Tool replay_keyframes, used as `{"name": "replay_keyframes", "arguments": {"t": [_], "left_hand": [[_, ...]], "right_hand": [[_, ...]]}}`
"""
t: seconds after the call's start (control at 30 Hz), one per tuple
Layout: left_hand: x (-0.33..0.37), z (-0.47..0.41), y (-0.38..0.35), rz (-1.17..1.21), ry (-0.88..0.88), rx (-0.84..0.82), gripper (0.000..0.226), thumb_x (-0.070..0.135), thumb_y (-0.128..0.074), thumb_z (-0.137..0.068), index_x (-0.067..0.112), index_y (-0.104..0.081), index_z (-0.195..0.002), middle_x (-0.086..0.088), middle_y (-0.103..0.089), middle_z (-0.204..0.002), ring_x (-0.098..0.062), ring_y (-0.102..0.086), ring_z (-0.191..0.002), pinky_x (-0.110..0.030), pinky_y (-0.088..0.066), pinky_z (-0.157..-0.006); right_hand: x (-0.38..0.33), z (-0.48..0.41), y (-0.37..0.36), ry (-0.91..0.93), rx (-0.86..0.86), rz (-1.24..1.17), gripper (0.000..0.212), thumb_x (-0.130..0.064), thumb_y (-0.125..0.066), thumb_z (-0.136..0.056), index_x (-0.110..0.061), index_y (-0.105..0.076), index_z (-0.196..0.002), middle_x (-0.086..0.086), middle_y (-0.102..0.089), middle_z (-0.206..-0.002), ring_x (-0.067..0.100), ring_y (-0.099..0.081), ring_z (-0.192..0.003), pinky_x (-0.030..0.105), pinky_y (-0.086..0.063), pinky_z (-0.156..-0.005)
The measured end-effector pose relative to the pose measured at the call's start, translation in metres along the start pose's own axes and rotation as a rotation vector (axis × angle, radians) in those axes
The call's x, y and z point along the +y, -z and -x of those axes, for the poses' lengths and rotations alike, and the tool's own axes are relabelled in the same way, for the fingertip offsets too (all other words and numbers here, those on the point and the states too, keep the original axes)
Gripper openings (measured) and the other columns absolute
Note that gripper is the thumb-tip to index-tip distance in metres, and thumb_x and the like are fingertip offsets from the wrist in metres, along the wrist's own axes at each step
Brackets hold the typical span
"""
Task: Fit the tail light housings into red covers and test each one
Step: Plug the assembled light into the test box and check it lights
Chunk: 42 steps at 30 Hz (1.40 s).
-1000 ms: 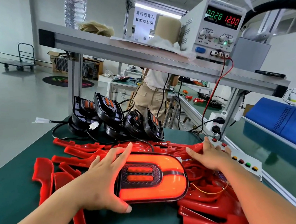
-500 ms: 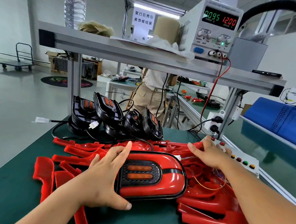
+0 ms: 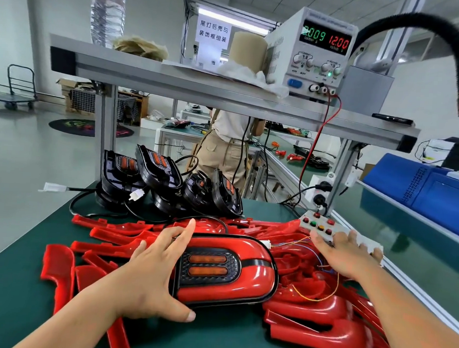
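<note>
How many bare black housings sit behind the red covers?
4 housings in a row, left to right: first, second, third, fourth. More may be hidden beneath them.

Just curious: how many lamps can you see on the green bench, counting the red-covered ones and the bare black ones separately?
Tail light in a red cover, with the left hand resting on it: 1
Bare black housings showing orange lenses: 4 (others may lie hidden beneath)
Total: 5
</note>
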<state>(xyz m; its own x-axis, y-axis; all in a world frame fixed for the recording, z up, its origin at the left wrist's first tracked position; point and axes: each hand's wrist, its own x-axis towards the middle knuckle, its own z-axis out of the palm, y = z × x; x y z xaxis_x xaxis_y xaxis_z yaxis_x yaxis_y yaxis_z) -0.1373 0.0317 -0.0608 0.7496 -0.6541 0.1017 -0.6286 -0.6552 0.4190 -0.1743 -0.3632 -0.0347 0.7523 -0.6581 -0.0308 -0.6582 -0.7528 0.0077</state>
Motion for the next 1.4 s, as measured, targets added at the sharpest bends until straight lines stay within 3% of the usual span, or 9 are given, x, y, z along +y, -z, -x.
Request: {"name": "replay_keyframes", "arguments": {"t": [0.43, 0.77, 0.93, 1.1, 1.4], "left_hand": [[0.001, 0.001, 0.002, 0.023, -0.005, -0.015, 0.143, 0.070, -0.075, -0.056, 0.050, 0.048, -0.126, 0.030, 0.014, -0.148, -0.004, 0.002, -0.145, -0.044, 0.014, -0.119], [0.001, 0.001, 0.002, 0.039, -0.001, -0.017, 0.143, 0.070, -0.075, -0.056, 0.050, 0.046, -0.129, 0.029, 0.014, -0.149, -0.006, 0.002, -0.145, -0.047, 0.014, -0.118], [-0.001, 0.001, 0.001, 0.038, -0.011, -0.017, 0.143, 0.071, -0.073, -0.055, 0.047, 0.046, -0.129, 0.034, 0.010, -0.143, -0.004, -0.005, -0.143, -0.047, 0.013, -0.118], [-0.002, 0.000, 0.000, 0.049, -0.012, -0.018, 0.141, 0.071, -0.073, -0.054, 0.053, 0.046, -0.127, 0.046, 0.011, -0.122, 0.002, -0.005, -0.134, -0.044, 0.015, -0.117], [-0.002, 0.000, -0.002, 0.018, -0.007, 0.014, 0.142, 0.071, -0.073, -0.053, 0.052, 0.043, -0.132, 0.030, 0.010, -0.147, -0.004, -0.001, -0.145, -0.047, 0.012, -0.119]], "right_hand": [[-0.003, 0.001, -0.002, -0.004, 0.003, -0.006, 0.135, -0.098, 0.014, -0.044, -0.024, -0.018, -0.153, 0.009, 0.000, -0.164, 0.041, -0.016, -0.146, 0.058, -0.011, -0.114], [-0.006, 0.004, 0.005, 0.030, -0.022, -0.005, 0.131, -0.096, 0.009, -0.047, -0.024, -0.014, -0.154, -0.003, 0.010, -0.164, 0.045, -0.018, -0.144, 0.057, -0.015, -0.113], [-0.007, -0.001, 0.012, 0.051, -0.024, 0.074, 0.129, -0.095, 0.012, -0.047, -0.025, -0.001, -0.155, -0.004, -0.001, -0.164, 0.034, -0.003, -0.150, 0.060, 0.003, -0.113], [-0.014, -0.011, 0.012, 0.183, -0.037, 0.066, 0.124, -0.094, 0.006, -0.054, -0.024, -0.016, -0.155, -0.005, -0.009, -0.164, 0.014, 0.017, -0.149, 0.057, 0.014, -0.112], [-0.019, -0.019, 0.009, 0.214, -0.060, 0.101, 0.131, -0.094, 0.013, -0.049, -0.024, -0.016, -0.155, -0.005, -0.008, -0.164, 0.011, 0.013, -0.149, 0.056, 0.014, -0.113]]}}
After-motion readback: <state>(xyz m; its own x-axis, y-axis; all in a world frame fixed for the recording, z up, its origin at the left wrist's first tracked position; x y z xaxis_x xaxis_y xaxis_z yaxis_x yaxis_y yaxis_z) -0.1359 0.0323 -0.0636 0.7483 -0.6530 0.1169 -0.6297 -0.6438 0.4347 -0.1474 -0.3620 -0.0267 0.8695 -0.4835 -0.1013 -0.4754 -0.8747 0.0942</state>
